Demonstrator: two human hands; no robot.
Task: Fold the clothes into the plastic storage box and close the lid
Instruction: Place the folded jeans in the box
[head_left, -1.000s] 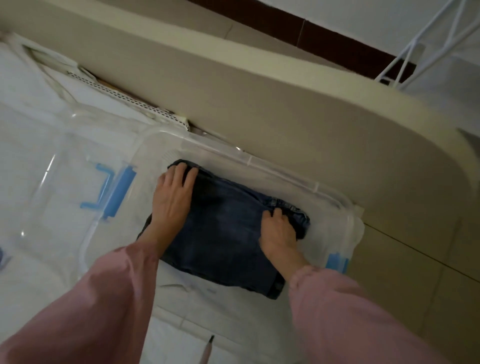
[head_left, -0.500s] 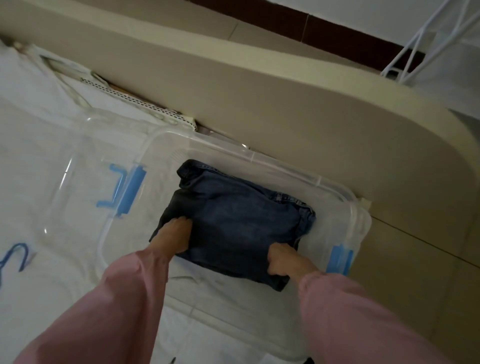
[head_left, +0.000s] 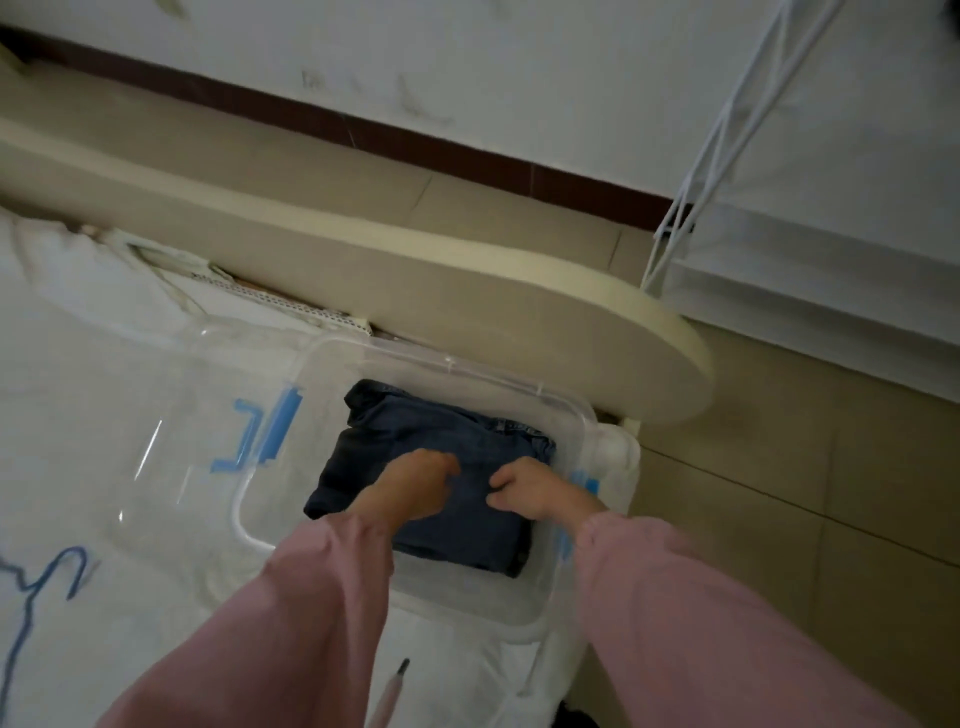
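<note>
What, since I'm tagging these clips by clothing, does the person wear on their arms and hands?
Both arms are covered by loose, long pink sleeves: the left sleeve and the right sleeve are plain, with no visible marking, and end at the wrists. The left hand and right hand are bare, without gloves. The picture is too blurred to show any rings.

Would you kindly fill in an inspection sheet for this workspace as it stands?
Surface: white bedsheet, wrinkled.
Job's things: folded jeans inside the clear storage box; lid off, lying to its left.
Clutter: blue hanger on the sheet, near left.
Grippers: left hand and right hand on the jeans, fingers curled; grip unclear.
Cables: nothing seen.
Surroundings: beige bed frame, tiled floor, white wire rack.
</note>
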